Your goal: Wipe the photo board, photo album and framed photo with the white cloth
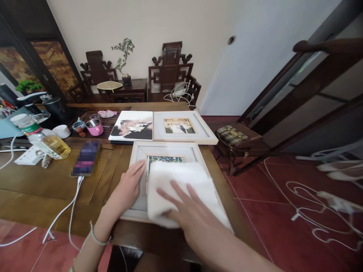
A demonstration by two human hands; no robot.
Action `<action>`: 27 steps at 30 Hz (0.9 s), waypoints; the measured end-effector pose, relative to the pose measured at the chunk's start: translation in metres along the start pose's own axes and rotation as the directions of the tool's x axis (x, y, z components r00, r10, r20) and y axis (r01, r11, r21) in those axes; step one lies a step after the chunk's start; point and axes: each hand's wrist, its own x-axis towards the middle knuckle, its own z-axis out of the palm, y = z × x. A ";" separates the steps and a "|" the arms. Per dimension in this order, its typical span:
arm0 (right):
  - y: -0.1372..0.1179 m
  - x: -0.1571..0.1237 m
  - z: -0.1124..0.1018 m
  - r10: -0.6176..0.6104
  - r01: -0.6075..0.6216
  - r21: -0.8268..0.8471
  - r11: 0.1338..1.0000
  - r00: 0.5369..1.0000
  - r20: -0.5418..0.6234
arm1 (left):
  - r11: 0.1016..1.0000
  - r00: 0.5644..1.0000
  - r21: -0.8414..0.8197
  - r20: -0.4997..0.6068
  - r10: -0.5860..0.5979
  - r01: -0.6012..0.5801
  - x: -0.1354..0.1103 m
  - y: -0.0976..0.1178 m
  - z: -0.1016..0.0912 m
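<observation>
A pale wooden picture frame (136,151) lies flat near the table's front right edge, a small photo in its middle. Spread across its right part is a folded white cloth (181,175), which hides much of the photo. My right hand (184,202) lies on the cloth with its fingers spread, pressing it from above. At the frame's left side rests my left hand (130,185), fingers stretched out along the border. Just behind lie a second framed photo (181,125) and a white-edged photo panel (133,124).
Left on the wooden table (53,181) are a phone (85,158) on a white cable, a bottle of yellow liquid (53,143), a power strip (27,155) and a pink cup (95,127). A chair with a plaid bag (232,134) stands at right; cables lie on the red floor.
</observation>
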 end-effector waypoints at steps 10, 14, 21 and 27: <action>0.068 0.080 -0.007 0.084 -0.125 -0.284 0.951 0.985 -0.154 | 1.000 1.000 -0.017 -0.004 -0.022 0.022 -0.001 0.000 -0.001; 0.037 0.056 -0.011 0.086 -0.083 -0.160 0.984 0.996 0.016 | 0.999 1.000 -0.020 0.001 -0.031 0.031 -0.002 0.001 -0.001; -0.022 -0.005 0.009 -0.043 0.030 0.055 0.998 0.966 0.254 | 1.000 1.000 -0.015 -0.018 -0.002 0.001 -0.001 0.001 0.001; -0.009 0.012 0.007 -0.006 -0.004 0.075 0.997 0.992 0.128 | 0.999 1.000 -0.021 0.012 -0.024 0.024 0.000 0.002 -0.002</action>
